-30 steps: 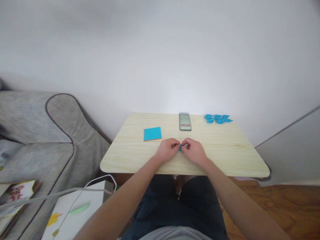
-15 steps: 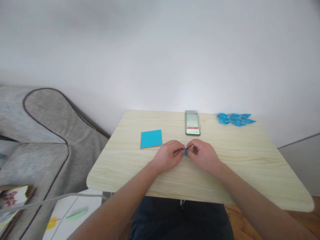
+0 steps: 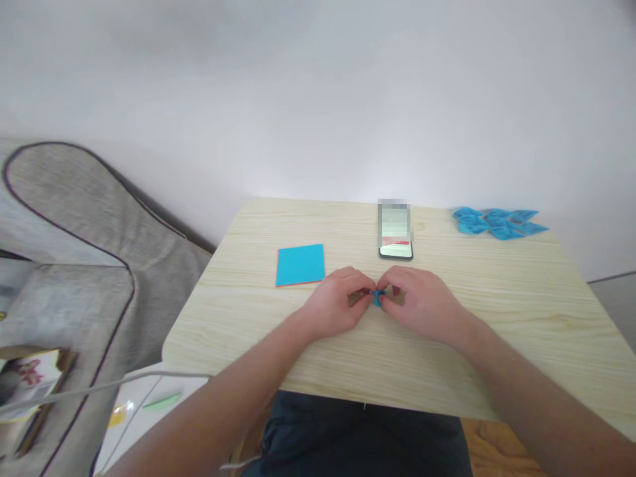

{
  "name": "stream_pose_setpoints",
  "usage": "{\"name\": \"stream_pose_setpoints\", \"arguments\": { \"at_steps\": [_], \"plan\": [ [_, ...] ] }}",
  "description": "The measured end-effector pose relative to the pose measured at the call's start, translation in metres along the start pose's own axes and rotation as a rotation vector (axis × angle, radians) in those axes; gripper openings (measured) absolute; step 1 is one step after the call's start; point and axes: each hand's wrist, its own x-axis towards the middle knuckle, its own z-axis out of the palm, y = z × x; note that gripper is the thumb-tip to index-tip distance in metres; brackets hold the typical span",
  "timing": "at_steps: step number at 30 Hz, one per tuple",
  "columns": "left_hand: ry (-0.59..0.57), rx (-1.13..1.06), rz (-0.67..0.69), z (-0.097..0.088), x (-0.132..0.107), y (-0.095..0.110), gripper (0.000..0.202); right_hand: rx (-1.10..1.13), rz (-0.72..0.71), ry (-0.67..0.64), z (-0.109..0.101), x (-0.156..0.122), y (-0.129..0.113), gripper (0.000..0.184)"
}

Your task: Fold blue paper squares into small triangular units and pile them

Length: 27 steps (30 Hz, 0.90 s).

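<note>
A small piece of folded blue paper (image 3: 377, 299) is pinched between my two hands, just above the wooden table's middle. My left hand (image 3: 338, 301) grips its left side with thumb and forefinger. On the other side my right hand (image 3: 420, 301) pinches it the same way, the fingertips almost meeting. The fingers cover most of the paper, so its exact folds are hidden. To the left of my left hand lies a stack of square blue paper (image 3: 300, 265) with a reddish edge. Several folded blue paper pieces (image 3: 499, 223) lie at the back right.
A phone (image 3: 395, 230) with a lit, partly blurred screen lies on the table (image 3: 223, 318) near the white wall (image 3: 318, 99). A grey sofa (image 3: 64, 199) stands at the left. Below it, a pale cable (image 3: 149, 375) runs past a white surface (image 3: 134, 424).
The view has shifted and come a little closer to the table. Both hands keep their pinch on the small blue paper, with only slight finger movement.
</note>
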Motion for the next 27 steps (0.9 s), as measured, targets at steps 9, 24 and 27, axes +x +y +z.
{"name": "stream_pose_setpoints", "arguments": {
  "at_steps": [9, 24, 27],
  "plan": [
    [-0.086, 0.157, 0.135, -0.008, 0.006, 0.005, 0.018, -0.031, 0.085, 0.033, 0.007, -0.001, -0.003, 0.004],
    [-0.259, 0.278, 0.167, -0.017, 0.015, 0.009, 0.013, -0.025, 0.179, 0.042, 0.006, -0.010, -0.006, 0.004],
    [-0.255, 0.261, 0.152, -0.017, 0.014, 0.006, 0.014, -0.042, 0.184, 0.038, 0.005, -0.011, -0.007, 0.005]
  ]
}}
